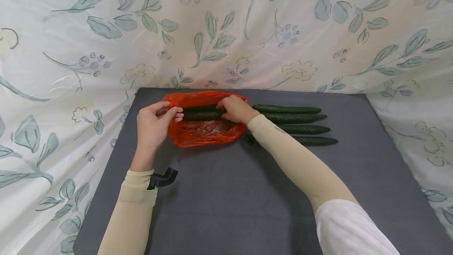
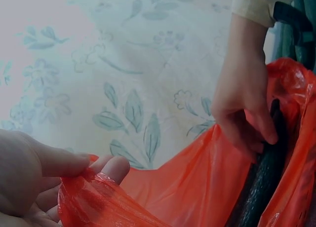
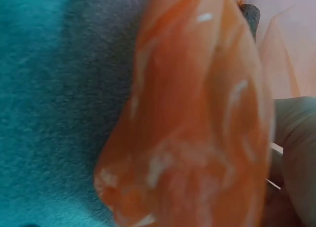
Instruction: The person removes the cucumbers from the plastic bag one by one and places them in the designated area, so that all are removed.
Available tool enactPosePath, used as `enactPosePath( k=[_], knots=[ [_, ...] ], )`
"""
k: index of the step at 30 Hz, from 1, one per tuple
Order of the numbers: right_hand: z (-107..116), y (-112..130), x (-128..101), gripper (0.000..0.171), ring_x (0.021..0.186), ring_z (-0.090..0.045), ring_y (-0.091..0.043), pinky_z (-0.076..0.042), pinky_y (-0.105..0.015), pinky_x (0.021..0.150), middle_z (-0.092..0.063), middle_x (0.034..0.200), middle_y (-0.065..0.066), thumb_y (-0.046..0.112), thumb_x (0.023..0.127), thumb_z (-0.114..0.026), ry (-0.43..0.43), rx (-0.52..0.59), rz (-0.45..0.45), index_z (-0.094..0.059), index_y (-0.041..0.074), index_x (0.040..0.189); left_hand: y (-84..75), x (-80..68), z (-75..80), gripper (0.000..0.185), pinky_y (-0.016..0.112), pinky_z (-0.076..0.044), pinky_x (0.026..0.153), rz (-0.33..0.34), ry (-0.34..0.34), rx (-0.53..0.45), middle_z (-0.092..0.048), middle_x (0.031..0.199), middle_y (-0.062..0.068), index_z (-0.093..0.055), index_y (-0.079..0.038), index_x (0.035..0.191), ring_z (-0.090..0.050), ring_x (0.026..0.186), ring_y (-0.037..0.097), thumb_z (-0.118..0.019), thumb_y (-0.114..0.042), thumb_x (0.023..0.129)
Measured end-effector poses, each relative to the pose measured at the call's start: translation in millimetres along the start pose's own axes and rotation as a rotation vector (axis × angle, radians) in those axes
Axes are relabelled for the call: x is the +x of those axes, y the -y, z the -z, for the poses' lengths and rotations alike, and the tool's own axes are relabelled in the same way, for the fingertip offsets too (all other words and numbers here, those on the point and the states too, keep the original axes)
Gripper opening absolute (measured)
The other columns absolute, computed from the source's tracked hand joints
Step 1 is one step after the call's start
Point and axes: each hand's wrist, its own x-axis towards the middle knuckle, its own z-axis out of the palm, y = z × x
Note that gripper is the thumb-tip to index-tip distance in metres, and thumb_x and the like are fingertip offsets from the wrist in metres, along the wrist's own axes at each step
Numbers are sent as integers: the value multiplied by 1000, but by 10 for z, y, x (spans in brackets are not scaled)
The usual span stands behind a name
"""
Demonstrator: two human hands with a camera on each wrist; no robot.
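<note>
Cucumbers bagged on a grey bench

On the grey bench (image 1: 226, 192), an orange bag (image 1: 203, 131) is pinched at its left rim by the left hand (image 1: 153, 125), while a cucumber (image 1: 201, 115) inside its mouth is gripped by the right hand (image 1: 236, 109). Four more cucumbers (image 1: 304, 130) are lined up to the right. The mouth is best held wide and taut.
</note>
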Motion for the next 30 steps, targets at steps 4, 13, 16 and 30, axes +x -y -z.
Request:
enactPosePath(
  k=[4,13,16,30],
  knots=[
    [26,25,48,34,105,-65,-19,-56,-37,93,-71,119,-4,16,91,-79,14,-27,-29,-73,12,124,0,4,-8,40,30,-62,75,-1,-1,3,-74,101,24,-64,9,128,-76,79,23,-74,-9,94],
    [33,88,102,33,107,-67,-23,-56,-39,95,-72,119,-4,14,89,-81,30,-98,-36,-75,13,121,-25,16,-6,37,29,-62,74,2,-15,6,-73,101,25,-65,8,126,-76,78,21,-73,-9,94],
    [16,95,123,33,106,-67,-23,-58,-39,93,-72,119,-4,13,89,-81,21,-107,-32,-75,13,121,-34,19,-7,36,29,-62,74,-1,-17,12,-74,101,24,-66,7,126,-76,77,19,-74,-9,94],
    [-10,89,125,36,104,-67,-24,-58,-40,93,-72,119,-6,11,88,-81,49,-108,-12,-74,11,123,-12,47,-10,34,30,-62,73,-13,-6,-6,-74,100,24,-66,8,123,-76,75,19,-74,-8,94]
  ],
)
